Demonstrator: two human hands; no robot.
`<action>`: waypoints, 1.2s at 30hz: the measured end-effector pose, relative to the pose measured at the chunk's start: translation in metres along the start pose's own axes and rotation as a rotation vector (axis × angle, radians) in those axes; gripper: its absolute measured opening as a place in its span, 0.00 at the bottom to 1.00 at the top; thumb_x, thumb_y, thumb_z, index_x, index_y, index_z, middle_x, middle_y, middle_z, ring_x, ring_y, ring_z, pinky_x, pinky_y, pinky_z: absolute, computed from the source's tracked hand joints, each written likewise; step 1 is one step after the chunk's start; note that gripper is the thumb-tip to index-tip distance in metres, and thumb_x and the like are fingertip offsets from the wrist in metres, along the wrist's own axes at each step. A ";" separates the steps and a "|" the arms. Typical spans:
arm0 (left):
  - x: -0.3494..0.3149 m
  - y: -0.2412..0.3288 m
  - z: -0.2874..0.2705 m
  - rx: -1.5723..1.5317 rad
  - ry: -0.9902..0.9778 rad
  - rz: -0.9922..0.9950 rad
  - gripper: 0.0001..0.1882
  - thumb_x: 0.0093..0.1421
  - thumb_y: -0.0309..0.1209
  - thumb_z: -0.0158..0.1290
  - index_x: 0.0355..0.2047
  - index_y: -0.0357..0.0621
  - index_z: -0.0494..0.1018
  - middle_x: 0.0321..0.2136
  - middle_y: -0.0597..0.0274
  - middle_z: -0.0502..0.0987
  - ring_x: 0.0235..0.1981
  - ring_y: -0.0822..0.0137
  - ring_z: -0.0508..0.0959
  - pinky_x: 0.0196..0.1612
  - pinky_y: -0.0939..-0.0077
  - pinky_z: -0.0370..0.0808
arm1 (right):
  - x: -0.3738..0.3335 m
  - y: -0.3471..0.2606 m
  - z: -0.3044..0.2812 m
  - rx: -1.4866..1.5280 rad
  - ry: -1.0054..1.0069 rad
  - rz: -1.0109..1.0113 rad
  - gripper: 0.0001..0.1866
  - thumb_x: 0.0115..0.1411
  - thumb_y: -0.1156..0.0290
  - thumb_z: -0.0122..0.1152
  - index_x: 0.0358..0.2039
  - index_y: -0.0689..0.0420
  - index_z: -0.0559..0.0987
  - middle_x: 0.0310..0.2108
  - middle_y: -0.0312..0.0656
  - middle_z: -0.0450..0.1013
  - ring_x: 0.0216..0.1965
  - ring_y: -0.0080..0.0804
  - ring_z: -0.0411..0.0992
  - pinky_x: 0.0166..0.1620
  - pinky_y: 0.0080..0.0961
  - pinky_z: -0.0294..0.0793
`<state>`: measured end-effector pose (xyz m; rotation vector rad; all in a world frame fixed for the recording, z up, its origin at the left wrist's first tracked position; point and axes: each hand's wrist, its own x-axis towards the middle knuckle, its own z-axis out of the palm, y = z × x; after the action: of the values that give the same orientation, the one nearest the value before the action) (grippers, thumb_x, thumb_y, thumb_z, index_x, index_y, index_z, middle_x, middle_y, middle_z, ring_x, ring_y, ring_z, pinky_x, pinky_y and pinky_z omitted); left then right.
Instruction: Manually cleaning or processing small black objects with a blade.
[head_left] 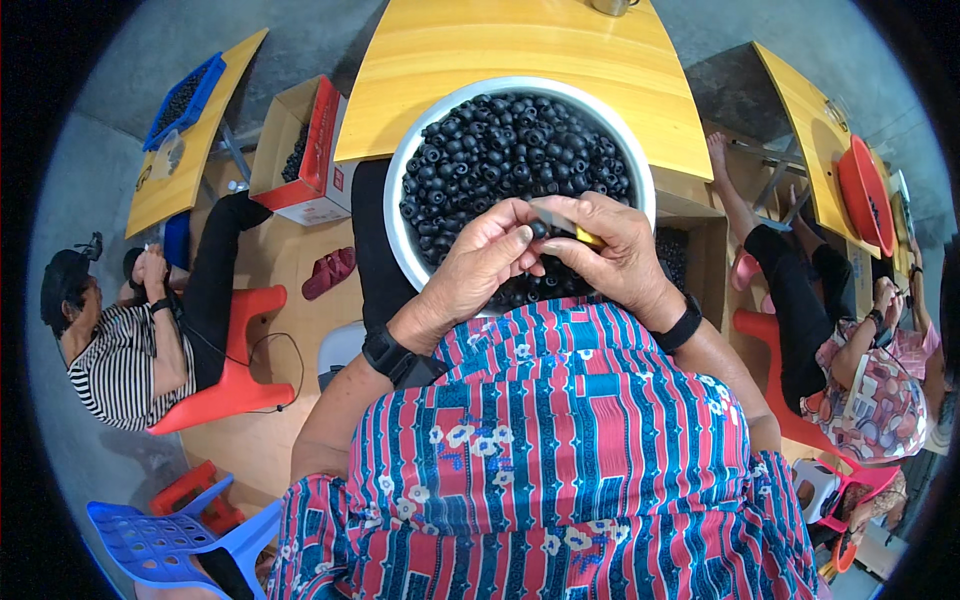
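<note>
Progress: I see one black round piece (539, 229) in work; many in the metal bowl (394, 200) show holes, finished count I cannot tell | Left hand (478, 258): thumb and fingertips pinched around this piece, above bowl | Right hand (622, 248): fingers curled on yellow-handled knife (590, 239), just beside piece

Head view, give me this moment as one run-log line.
left hand: pinching small round black piece | right hand: holding yellow-handled tool | beneath both: wide round metal basin of similar pieces
</note>
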<state>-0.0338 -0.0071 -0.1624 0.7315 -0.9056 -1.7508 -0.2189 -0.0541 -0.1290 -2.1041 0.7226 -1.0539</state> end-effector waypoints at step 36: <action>0.014 0.053 -0.013 1.299 0.349 0.408 0.09 0.59 0.26 0.55 0.40 0.42 0.73 0.27 0.65 0.69 0.28 0.70 0.71 0.32 0.76 0.70 | -0.007 -0.001 0.000 -0.163 0.129 -0.051 0.09 0.44 0.80 0.65 0.29 0.57 0.80 0.22 0.43 0.71 0.25 0.39 0.73 0.30 0.30 0.73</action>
<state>-0.0014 -0.0360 -0.1259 1.4531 -1.7607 -0.4728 -0.2225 -0.0487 -0.1309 -2.2180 0.8464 -1.2026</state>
